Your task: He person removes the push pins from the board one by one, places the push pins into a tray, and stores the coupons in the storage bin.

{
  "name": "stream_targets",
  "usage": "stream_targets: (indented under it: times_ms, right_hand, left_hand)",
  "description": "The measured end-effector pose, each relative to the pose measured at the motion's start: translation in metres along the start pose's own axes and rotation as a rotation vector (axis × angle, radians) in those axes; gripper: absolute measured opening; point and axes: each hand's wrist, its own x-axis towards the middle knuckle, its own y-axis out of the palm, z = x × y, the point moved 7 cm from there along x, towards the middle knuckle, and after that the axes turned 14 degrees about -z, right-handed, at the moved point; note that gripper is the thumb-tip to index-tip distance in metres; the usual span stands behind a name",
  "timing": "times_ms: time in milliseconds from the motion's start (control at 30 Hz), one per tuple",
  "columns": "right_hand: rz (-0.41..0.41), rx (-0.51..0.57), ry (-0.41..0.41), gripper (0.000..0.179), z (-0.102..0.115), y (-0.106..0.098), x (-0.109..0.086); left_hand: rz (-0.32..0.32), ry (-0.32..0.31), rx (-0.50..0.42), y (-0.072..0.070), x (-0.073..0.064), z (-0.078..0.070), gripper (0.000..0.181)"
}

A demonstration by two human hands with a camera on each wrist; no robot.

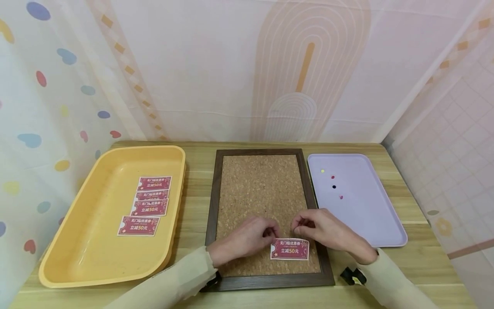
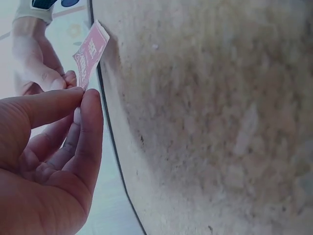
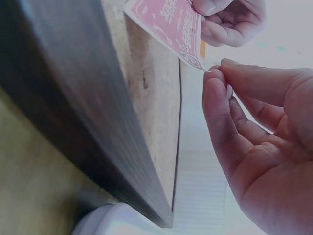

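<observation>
A red coupon [image 1: 290, 250] with a white edge and Chinese lettering lies over the lower right of the corkboard [image 1: 262, 184]. Thumb and forefinger of my left hand [image 1: 252, 234] pinch its upper left corner; in the left wrist view the coupon [image 2: 92, 51] stands tilted off the cork. My right hand [image 1: 328, 227] is above its upper right part, thumb and forefinger together. In the right wrist view, a small pale piece, apparently a pushpin [image 3: 230, 91], shows between the right fingers, mostly hidden. The right fingertips overlap the coupon's corner there.
A yellow tub [image 1: 96, 214] on the left holds several more red coupons [image 1: 139, 226]. To the right, a lilac tray [image 1: 362, 201] bears several small coloured pushpins [image 1: 334, 186]. The corkboard's dark wooden frame [image 1: 278, 281] stands raised around the cork.
</observation>
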Motion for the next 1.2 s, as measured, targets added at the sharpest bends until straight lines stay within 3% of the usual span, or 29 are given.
stream_targets:
  times_ms: [333,667,900,1033,1200]
  right_hand:
    - [-0.135,0.0,-0.064,0.008,0.009,-0.014,-0.001]
    - [-0.239,-0.034,-0.04,0.014,0.014,-0.024,0.0]
    - [-0.302,-0.04,-0.1,0.018,0.019,-0.033,-0.001]
    - [-0.318,-0.033,-0.119,0.015,0.018,-0.037,-0.001]
    - [-0.347,-0.035,-0.106,0.014,0.014,-0.043,-0.003]
  left_hand:
    - [-0.058,-0.038,-0.023,-0.019,-0.005,0.003,0.008]
    - [-0.12,-0.049,-0.038,-0.036,-0.012,0.003,0.009]
    - [-0.179,-0.072,-0.02,-0.053,-0.018,0.005,0.009]
    - [-0.24,-0.044,0.007,-0.067,-0.02,0.006,0.008]
    - [-0.276,-0.005,-0.035,-0.081,-0.024,0.009,0.008]
